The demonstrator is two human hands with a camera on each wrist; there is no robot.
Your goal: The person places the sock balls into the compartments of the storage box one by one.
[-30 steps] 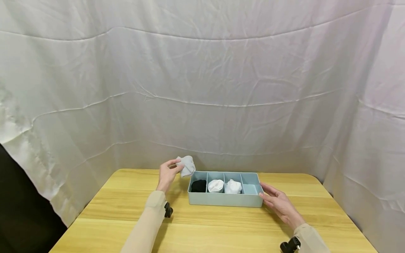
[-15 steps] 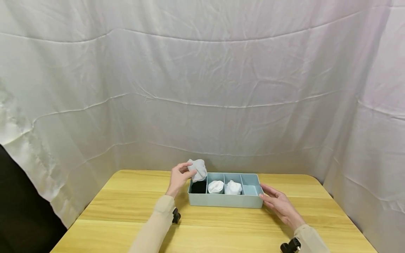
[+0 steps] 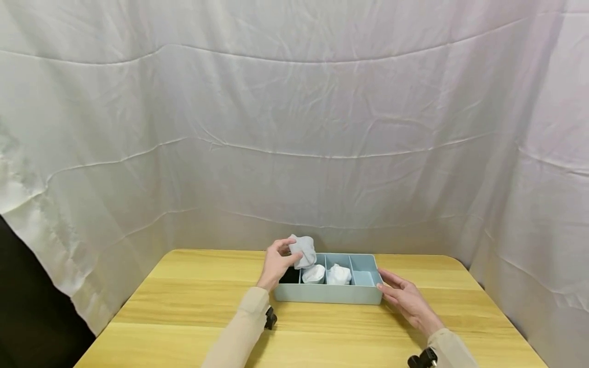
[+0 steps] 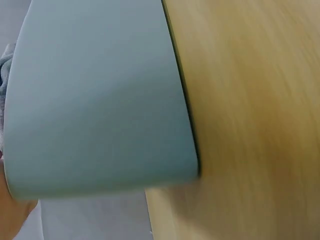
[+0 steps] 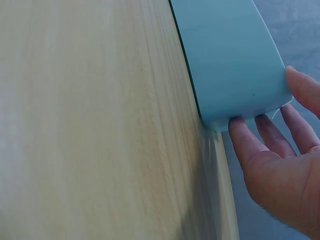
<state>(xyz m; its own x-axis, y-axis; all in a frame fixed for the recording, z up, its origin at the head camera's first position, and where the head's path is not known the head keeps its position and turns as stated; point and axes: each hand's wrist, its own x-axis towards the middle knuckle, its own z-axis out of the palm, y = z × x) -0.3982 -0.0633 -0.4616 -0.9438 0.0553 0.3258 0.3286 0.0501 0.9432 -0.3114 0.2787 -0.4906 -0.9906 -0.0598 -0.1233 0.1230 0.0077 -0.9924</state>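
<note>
My left hand (image 3: 275,265) pinches a folded light grey cloth (image 3: 304,251) between thumb and fingers, above the left part of a pale blue divided box (image 3: 329,294). Inside the box lie a black cloth bundle (image 3: 289,276), a white one (image 3: 314,274) and another white one (image 3: 339,275), each in its own compartment. The rightmost compartment (image 3: 365,278) holds nothing. My right hand (image 3: 408,301) touches the box's right end, fingers fairly straight against the end wall and thumb at the front corner. The left wrist view shows mostly the box's front wall (image 4: 100,100).
The box stands toward the back of a wooden table (image 3: 340,335) with rounded rear corners. A grey-white curtain (image 3: 294,128) hangs behind and at both sides. A dark area (image 3: 32,296) shows at the lower left.
My left hand has carried the light grey cloth rightward, from beyond the box's left end, past the black bundle, to above the second compartment. My right hand has stayed at the box's right end.
</note>
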